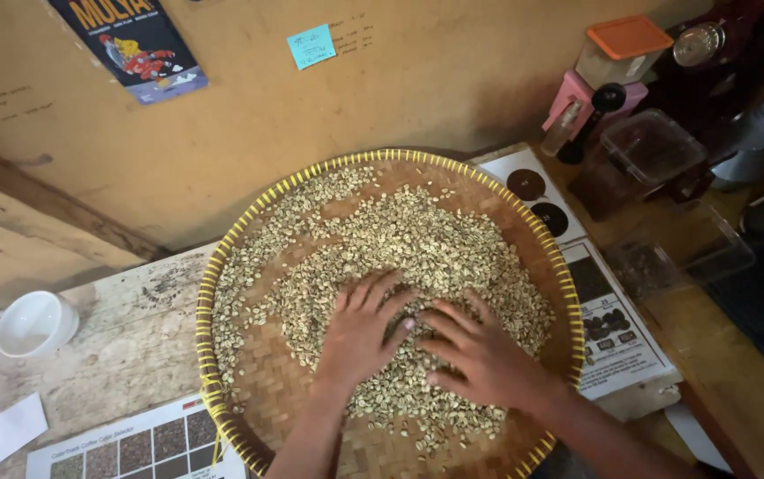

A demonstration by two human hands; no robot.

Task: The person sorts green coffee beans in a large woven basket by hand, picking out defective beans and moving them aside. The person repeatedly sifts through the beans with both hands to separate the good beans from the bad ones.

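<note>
a worn, pale wooden tabletop (125,346) runs under everything, backed by a tan plywood wall (435,80) with a blue sticky note (311,46) and a dark poster (129,40) pinned to it. out to the left of the hands a small white bowl (34,324) stands on the wood, with a white paper slip (9,429) nearer the camera and a printed colour chart of dark squares (138,445) tucked partly beneath the tray's edge. to the right of the hands a second printed sheet with dark discs (608,328) lies under the tray's far side, and past it sit clear plastic containers (653,151), one with an orange lid (628,37), a pink holder (577,102) and dark machine parts.

the round woven bamboo tray with a yellow-bound rim (213,266) fills the middle. pale greenish, unroasted coffee beans (409,239) lie in it in a loose, uneven layer, thickest ahead of and around the fingers, thinning to bare weave near the camera and along the left.

the left hand (360,333) lies palm down on the beans, fingers spread wide and flat, gripping nothing. the right hand (480,350) rests just beside it, also flat and spread, its fingertips pointing toward the left hand's, nearly touching, holding nothing.
</note>
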